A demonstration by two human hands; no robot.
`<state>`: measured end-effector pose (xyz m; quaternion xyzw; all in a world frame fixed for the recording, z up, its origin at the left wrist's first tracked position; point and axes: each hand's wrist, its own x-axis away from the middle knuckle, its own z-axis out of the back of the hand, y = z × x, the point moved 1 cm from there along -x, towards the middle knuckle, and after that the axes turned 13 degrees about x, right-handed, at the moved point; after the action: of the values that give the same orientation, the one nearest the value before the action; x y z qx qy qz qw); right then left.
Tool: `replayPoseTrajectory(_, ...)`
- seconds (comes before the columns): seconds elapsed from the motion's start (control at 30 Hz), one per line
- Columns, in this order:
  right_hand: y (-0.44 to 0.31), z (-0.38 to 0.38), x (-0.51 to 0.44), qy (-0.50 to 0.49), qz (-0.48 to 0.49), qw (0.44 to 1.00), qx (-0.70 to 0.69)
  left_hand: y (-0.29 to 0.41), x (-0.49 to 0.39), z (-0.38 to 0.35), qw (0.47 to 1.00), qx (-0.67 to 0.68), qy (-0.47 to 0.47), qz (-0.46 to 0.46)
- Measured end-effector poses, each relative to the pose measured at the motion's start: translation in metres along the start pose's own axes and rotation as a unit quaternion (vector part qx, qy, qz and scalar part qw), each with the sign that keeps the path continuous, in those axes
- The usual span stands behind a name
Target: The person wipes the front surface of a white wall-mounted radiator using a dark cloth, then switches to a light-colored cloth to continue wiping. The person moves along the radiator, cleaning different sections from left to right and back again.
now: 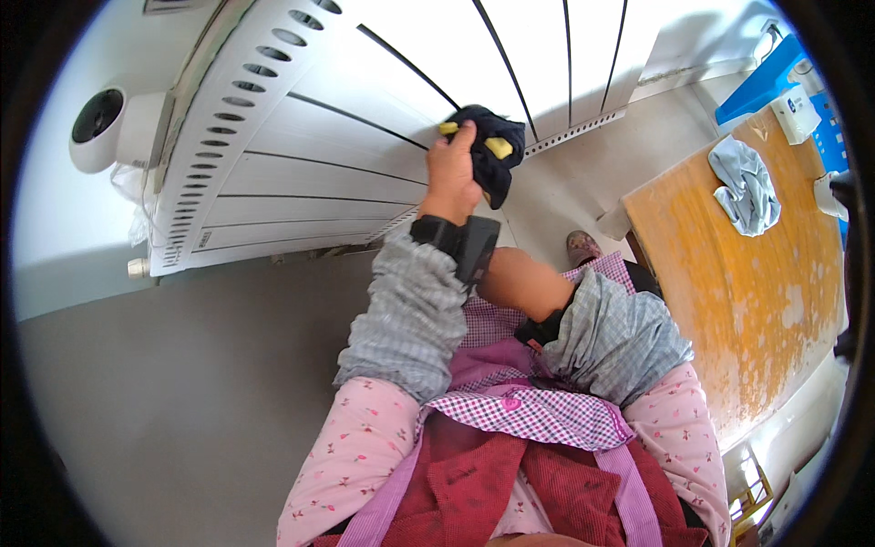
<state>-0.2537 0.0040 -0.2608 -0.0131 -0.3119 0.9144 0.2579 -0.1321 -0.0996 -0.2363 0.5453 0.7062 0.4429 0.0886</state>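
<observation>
My left hand grips a crumpled dark cloth with yellow patches. The cloth is against the lower part of a white panel radiator, whose long dark gaps fan out across the view. A black strap with a box-like device circles my left wrist. Behind that device is my right hand, in front of my apron; its fingers are hidden, so I cannot see whether it holds anything. Grey checked sleeve covers are on both forearms.
A worn wooden table stands to the right, with a light grey cloth and a white tissue pack on it. Blue plastic baskets are beyond. A white camera sits by the radiator's left edge, near a valve knob.
</observation>
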Motion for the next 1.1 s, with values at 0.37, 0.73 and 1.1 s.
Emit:
replayPoseTrajectory(0.37,0.006,0.020,0.025,-0.016,-0.076,0.981,-0.180,-0.086,-0.067,0.069,0.964,-0.122,0.150,0.182)
replayPoseTrajectory(0.73,0.005,0.005,0.000,-0.027,0.012,0.998,-0.059,-0.017,-0.015,0.007,0.988,0.132,0.006,0.079)
replayPoseTrajectory(1.1,0.019,0.002,0.005,-0.039,0.019,0.995,0.092,0.151,0.143,0.036,0.987,0.039,-0.083,-0.132)
